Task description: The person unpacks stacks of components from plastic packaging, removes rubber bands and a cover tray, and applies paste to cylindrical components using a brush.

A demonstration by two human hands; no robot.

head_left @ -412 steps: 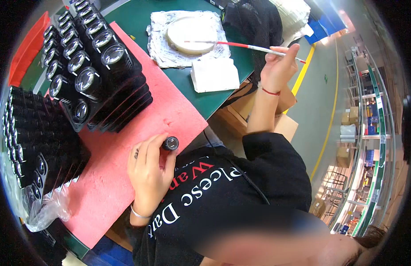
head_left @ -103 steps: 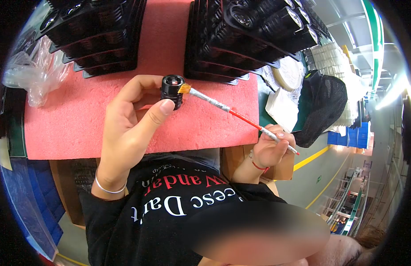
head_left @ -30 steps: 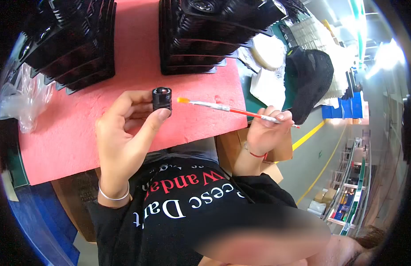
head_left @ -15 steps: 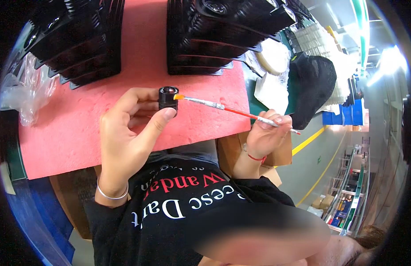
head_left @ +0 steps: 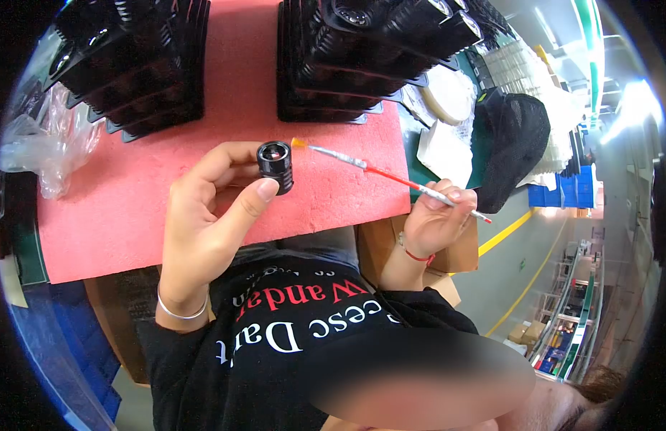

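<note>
Between the thumb and fingers of my left hand (head_left: 214, 212) is a small black cylindrical lens (head_left: 277, 169), held over the pink foam mat (head_left: 340, 169). Its glass end faces up toward the camera. My right hand (head_left: 439, 219) grips a thin paintbrush (head_left: 390, 178) with a red and silver handle, near its rear end. The brush's orange-yellow bristles point left and sit just off the upper right rim of the lens, with a small gap showing. Part of my left fingers is hidden behind the lens.
Stacked black trays (head_left: 333, 79) holding lenses stand at the back right of the mat, with another black tray stack (head_left: 146, 86) at back left. Clear plastic bags (head_left: 53, 144) lie at far left. White tissues (head_left: 446, 152) and a black mesh cap (head_left: 516, 136) lie at right.
The brush tip has moved up and away from the lens rim, which it touched before. My left hand has tilted the lens so more of its glass end faces the camera.
</note>
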